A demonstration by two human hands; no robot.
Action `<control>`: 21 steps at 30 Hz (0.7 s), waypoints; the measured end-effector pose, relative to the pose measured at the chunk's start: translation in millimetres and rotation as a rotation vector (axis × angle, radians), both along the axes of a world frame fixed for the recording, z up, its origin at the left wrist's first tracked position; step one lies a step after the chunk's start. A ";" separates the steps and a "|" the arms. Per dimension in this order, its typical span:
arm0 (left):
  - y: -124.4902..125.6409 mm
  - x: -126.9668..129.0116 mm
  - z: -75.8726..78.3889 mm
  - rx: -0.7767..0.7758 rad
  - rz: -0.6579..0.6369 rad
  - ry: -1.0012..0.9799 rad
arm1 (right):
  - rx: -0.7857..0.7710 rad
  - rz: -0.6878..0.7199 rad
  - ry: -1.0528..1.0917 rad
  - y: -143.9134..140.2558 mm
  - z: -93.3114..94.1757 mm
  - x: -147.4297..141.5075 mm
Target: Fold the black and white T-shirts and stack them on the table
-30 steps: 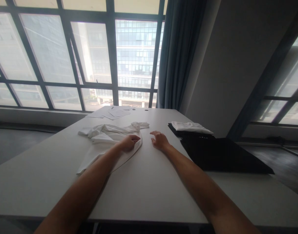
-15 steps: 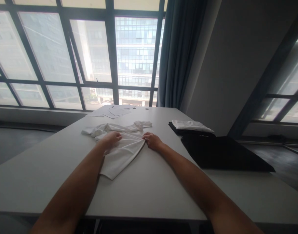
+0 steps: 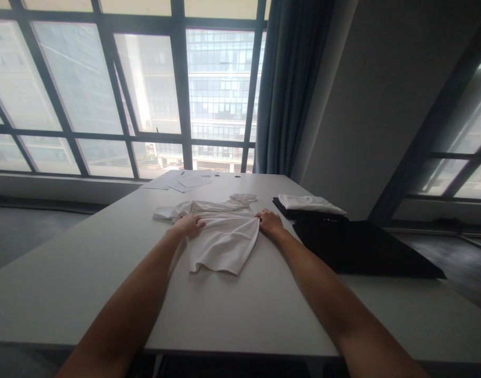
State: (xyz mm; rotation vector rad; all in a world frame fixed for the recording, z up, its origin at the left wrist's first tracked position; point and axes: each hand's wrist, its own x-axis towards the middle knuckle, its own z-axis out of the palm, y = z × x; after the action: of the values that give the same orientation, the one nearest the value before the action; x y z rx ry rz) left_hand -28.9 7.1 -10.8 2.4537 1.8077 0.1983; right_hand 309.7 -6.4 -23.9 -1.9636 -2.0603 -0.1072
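A wrinkled white T-shirt (image 3: 225, 247) lies spread on the table, its hem toward me and its collar end bunched at the far side. My right hand (image 3: 269, 222) pinches the shirt's right edge between thumb and fingers. At the opposite edge, my left hand (image 3: 188, 226) is closed on the cloth, though part of its grip is hidden by the hand itself. Taut creases run across the fabric from one hand to the other. The near hem is wavy and rests on the tabletop.
The white table (image 3: 240, 315) stretches toward the windows. To the right lie a black cloth (image 3: 362, 249) and a folded white garment (image 3: 309, 202) on top of folded black fabric (image 3: 283, 210). Paper sheets (image 3: 191, 181) are scattered at the far end. A dark curtain (image 3: 290, 94) hangs behind.
The shirt has shifted right and spread wider, its near hem swinging right and opening out. My right hand has moved right with its edge; my left hand has moved slightly right.
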 end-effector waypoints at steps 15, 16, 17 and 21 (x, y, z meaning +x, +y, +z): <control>3.5 -18.4 -5.0 -0.230 -0.054 -0.029 | -0.032 -0.222 0.232 7.9 5.7 0.9; 4.5 -18.6 -4.2 -0.250 -0.040 -0.021 | -0.059 -0.225 0.287 8.9 6.8 0.9; 5.3 -18.1 -3.3 -0.266 -0.021 -0.012 | -0.100 -0.212 0.354 9.5 7.8 0.9; 8.5 -14.2 -1.1 -0.326 0.079 0.077 | -0.339 -0.017 0.622 5.8 12.4 2.2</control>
State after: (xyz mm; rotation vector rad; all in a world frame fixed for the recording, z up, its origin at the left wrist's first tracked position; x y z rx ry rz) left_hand -43.1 15.6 -11.9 2.1944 1.8017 -0.1753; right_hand 311.9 -0.6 -11.6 -1.8625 -1.7150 0.7945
